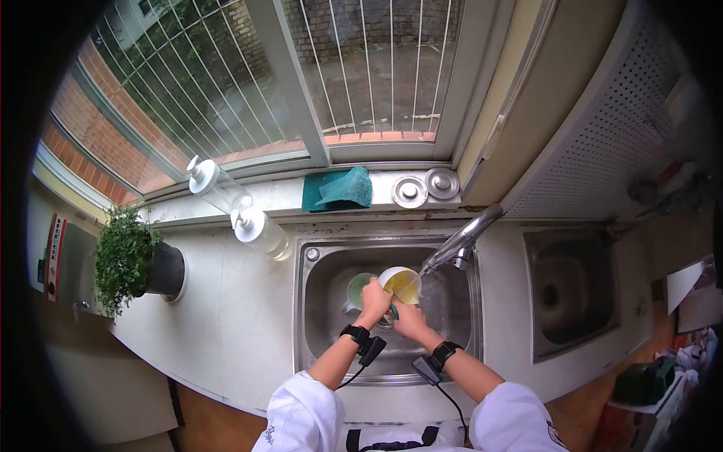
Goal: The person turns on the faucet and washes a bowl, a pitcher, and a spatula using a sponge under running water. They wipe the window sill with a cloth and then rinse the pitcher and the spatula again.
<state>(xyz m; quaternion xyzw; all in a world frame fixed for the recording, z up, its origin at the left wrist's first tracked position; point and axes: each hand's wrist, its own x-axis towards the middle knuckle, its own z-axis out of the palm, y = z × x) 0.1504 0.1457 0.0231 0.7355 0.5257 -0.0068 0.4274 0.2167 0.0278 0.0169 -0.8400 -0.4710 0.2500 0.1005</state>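
Note:
Over the sink (452,331), a white bowl with a yellow inside (404,280) is tilted under the tap's spout. My left hand (373,300) is closed at the bowl's left rim. Beside it, my right hand (410,320) is closed at the near side of the bowl. A small dark green piece (394,311) shows between the two hands; I cannot tell what the right fingers grip. Partly behind my left hand, a pale green cup with a handle (357,286) rests in the sink.
A chrome tap (467,230) reaches in from the right. Two pump bottles (260,232), teal cloths (337,188) and two round metal strainers (410,191) line the window side. A potted plant (162,267) stands left; a second sink (572,290) lies right.

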